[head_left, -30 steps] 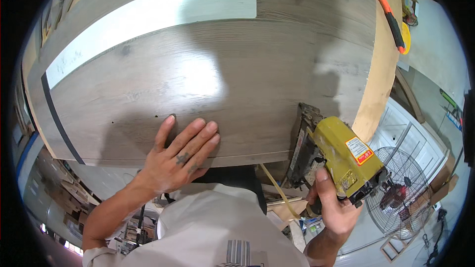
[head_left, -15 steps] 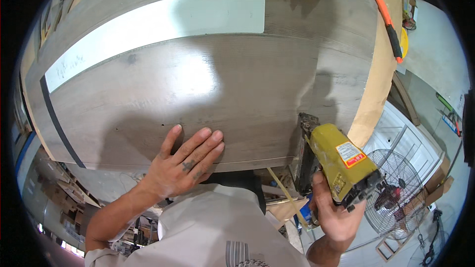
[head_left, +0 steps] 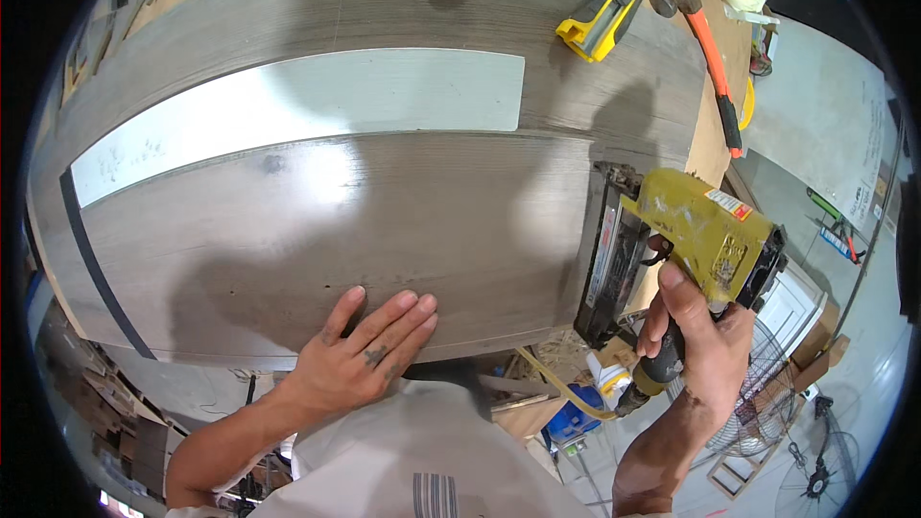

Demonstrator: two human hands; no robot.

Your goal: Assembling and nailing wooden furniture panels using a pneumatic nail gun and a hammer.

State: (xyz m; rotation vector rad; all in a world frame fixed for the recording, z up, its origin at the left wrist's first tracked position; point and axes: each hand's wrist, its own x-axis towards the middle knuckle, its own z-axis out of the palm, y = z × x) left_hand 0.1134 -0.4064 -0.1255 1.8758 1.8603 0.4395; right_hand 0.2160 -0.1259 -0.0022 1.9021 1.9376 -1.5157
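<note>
The grey panel lies flat, its long axis running left to right. The left hand presses spread-fingered on its near edge. The yellow nailer, gripped by the closed right hand, meets the panel's right end, nearer that hand.

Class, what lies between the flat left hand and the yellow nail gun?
Head view: only bare grey wood panel between left hand and nail gun.
</note>
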